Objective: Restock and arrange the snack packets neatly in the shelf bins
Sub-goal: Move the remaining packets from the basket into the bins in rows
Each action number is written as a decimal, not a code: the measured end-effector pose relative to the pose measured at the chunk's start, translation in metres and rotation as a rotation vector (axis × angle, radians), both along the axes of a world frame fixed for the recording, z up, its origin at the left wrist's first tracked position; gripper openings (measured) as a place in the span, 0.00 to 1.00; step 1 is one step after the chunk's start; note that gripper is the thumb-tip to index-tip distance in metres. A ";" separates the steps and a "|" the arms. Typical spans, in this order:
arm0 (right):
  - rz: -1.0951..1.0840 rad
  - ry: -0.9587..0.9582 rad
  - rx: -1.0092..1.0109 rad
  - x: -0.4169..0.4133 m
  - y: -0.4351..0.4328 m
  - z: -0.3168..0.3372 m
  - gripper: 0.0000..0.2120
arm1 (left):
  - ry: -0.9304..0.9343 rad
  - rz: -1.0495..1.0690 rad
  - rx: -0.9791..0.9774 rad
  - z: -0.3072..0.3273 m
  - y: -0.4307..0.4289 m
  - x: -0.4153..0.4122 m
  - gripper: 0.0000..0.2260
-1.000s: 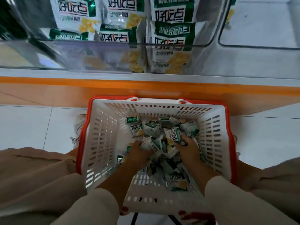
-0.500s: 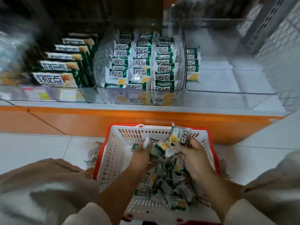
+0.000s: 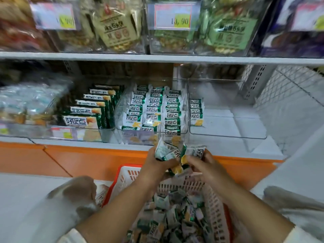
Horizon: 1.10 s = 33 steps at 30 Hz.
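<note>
Head: pkts (image 3: 168, 152) in L hand (image 3: 154, 163)

"How many bins did you count on the lower shelf?"

"I made it four clear bins (image 3: 228, 135), side by side. I counted five green boxes (image 3: 82, 121) in the second, three columns of small packets (image 3: 151, 109) in the third, and one stack (image 3: 196, 111) of about four in the last."

"And overhead?"

"I saw three price tags (image 3: 172, 16), the outer two blurred."

"Down low?"

"One basket (image 3: 128, 174), its heap (image 3: 175, 218) too jumbled for me to count. Two hands, left hand (image 3: 156, 163) and right hand (image 3: 205, 165), gripped a bunch (image 3: 168, 152) of roughly three packets."
</note>
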State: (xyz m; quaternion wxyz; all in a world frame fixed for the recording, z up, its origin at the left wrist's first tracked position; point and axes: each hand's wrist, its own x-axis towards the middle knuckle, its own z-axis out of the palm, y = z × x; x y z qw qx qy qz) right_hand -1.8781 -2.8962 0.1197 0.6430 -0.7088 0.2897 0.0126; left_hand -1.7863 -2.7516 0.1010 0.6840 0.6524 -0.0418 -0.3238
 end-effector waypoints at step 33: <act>0.124 0.197 -0.810 0.169 -0.162 -0.027 0.20 | -0.314 0.072 -0.012 0.046 -0.051 0.113 0.31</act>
